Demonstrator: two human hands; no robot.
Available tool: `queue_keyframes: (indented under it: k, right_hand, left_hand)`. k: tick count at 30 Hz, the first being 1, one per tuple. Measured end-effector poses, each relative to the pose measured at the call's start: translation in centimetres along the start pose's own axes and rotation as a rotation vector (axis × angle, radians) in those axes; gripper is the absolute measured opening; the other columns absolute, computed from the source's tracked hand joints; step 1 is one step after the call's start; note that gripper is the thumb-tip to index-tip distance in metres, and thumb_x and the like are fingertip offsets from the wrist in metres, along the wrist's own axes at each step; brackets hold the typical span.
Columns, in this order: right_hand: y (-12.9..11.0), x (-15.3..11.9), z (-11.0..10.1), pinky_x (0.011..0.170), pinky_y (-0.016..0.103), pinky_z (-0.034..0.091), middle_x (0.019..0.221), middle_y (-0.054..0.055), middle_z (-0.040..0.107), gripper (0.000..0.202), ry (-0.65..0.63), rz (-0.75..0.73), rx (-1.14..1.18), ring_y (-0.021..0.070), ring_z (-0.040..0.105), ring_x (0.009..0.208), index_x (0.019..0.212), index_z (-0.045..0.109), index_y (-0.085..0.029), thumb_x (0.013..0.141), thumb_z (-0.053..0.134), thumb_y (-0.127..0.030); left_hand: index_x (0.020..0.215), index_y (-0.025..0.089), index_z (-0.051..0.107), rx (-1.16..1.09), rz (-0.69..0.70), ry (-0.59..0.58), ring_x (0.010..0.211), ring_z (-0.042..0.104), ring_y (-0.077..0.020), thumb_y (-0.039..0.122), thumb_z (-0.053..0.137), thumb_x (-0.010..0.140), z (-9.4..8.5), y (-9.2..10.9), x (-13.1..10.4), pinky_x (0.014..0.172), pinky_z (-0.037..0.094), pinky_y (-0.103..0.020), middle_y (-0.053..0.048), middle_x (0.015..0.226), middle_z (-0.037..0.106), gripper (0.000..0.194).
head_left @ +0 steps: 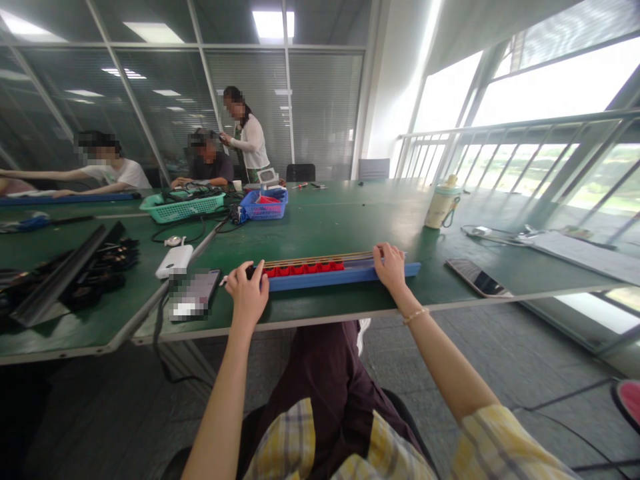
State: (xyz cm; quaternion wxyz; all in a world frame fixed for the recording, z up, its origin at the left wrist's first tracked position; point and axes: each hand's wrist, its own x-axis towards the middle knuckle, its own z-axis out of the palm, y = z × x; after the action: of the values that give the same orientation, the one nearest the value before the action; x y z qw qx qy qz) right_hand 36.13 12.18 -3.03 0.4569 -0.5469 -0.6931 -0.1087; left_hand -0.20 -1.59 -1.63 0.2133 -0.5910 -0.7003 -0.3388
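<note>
A long blue rail (320,280) lies lengthwise on the green table in front of me. In its left and middle part sits a row of red pieces (305,269). Thin yellowish strips or wires (325,258) run along above them toward the right. My left hand (247,293) grips the left end of the rail, its thumb and fingers bent round it. Near the other end, my right hand (391,265) is closed over the rail and the strips, fingertips at the far side. Whether the right fingers pinch the strips or only the rail, I cannot tell.
A phone (197,293) and a white device (174,261) lie at left, another phone (477,277) at right. A cup (442,205) stands at back right. Farther off are a green basket (185,209), a blue basket (265,208), black parts (100,267) and several people.
</note>
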Motion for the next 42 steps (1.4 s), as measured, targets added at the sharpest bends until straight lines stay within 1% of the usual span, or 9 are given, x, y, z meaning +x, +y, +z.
queue_keyframes:
  k: [8,12,16,19,22,27,31,37,42]
  right_hand:
    - [-0.1,0.0,-0.3,0.09,0.038,0.034,0.089,0.008,0.07,0.024,0.023,0.018,0.089,0.0247,0.058,0.09,0.096,0.06,-0.02,0.095,0.042,-0.037]
    - [-0.1,0.0,-0.4,0.09,0.039,0.034,0.09,0.008,0.07,0.025,0.029,0.007,0.088,0.0249,0.057,0.09,0.094,0.06,-0.021,0.096,0.041,-0.037]
    - [0.0,0.1,-0.5,0.089,0.038,0.034,0.096,0.01,0.071,0.027,0.053,-0.021,0.07,0.0254,0.056,0.095,0.093,0.062,-0.021,0.098,0.039,-0.036]
    - [0.2,0.1,-0.3,0.089,0.039,0.034,0.097,0.01,0.07,0.028,0.061,-0.02,0.056,0.0259,0.055,0.096,0.09,0.061,-0.021,0.099,0.038,-0.035]
    - [0.5,0.1,-0.1,0.089,0.039,0.035,0.096,0.011,0.069,0.029,0.072,0.015,0.06,0.0266,0.054,0.097,0.088,0.059,-0.022,0.099,0.035,-0.034]
    - [1.1,0.2,0.1,0.087,0.039,0.035,0.095,0.013,0.066,0.031,0.115,0.094,0.053,0.0274,0.053,0.097,0.092,0.056,-0.02,0.101,0.029,-0.033]
    - [1.3,0.2,0.2,0.087,0.039,0.036,0.094,0.013,0.065,0.031,0.151,0.14,0.035,0.0274,0.053,0.097,0.092,0.055,-0.019,0.101,0.028,-0.032]
    - [1.5,0.2,0.3,0.088,0.039,0.036,0.095,0.012,0.064,0.031,0.234,0.207,0.021,0.026,0.054,0.095,0.091,0.054,-0.019,0.101,0.026,-0.03]
    - [1.6,0.1,0.2,0.088,0.04,0.036,0.096,0.013,0.064,0.032,0.258,0.241,0.012,0.0274,0.053,0.097,0.092,0.054,-0.018,0.1,0.026,-0.031]
  left_hand:
    - [0.133,0.026,0.063,0.002,-0.007,-0.009,0.122,0.037,-0.0346,0.037,0.042,0.096,0.0,0.0,0.0,0.101,0.034,-0.054,-0.015,0.139,0.049,0.044]
    - [0.134,0.026,0.063,0.005,-0.004,-0.006,0.122,0.037,-0.0349,0.037,0.042,0.096,0.0,0.0,0.1,0.1,0.034,-0.054,-0.015,0.139,0.049,0.045]
    - [0.134,0.026,0.063,0.008,-0.004,-0.004,0.122,0.037,-0.0351,0.037,0.042,0.096,0.0,0.0,0.0,0.101,0.034,-0.054,-0.015,0.138,0.049,0.045]
    - [0.134,0.025,0.062,0.011,-0.002,-0.005,0.122,0.037,-0.0351,0.037,0.042,0.096,0.0,0.0,0.0,0.101,0.035,-0.054,-0.015,0.138,0.049,0.045]
    - [0.135,0.026,0.062,0.014,0.001,-0.007,0.122,0.037,-0.0349,0.037,0.042,0.096,-0.1,0.1,0.0,0.1,0.035,-0.054,-0.016,0.138,0.049,0.045]
    - [0.136,0.026,0.06,0.014,0.003,-0.005,0.121,0.037,-0.0344,0.036,0.041,0.096,-0.2,0.2,0.0,0.101,0.034,-0.053,-0.016,0.137,0.049,0.046]
    - [0.138,0.029,0.058,0.016,-0.001,-0.01,0.121,0.037,-0.0341,0.036,0.042,0.096,-0.4,0.3,0.0,0.101,0.034,-0.053,-0.015,0.137,0.049,0.045]
    - [0.136,0.031,0.06,0.015,0.001,-0.01,0.122,0.037,-0.0334,0.036,0.042,0.097,-0.5,0.4,0.0,0.102,0.034,-0.053,-0.013,0.137,0.049,0.043]
    - [0.133,0.033,0.062,0.007,0.006,-0.008,0.121,0.037,-0.0335,0.035,0.044,0.096,-0.6,0.4,0.0,0.102,0.034,-0.054,-0.013,0.136,0.048,0.041]
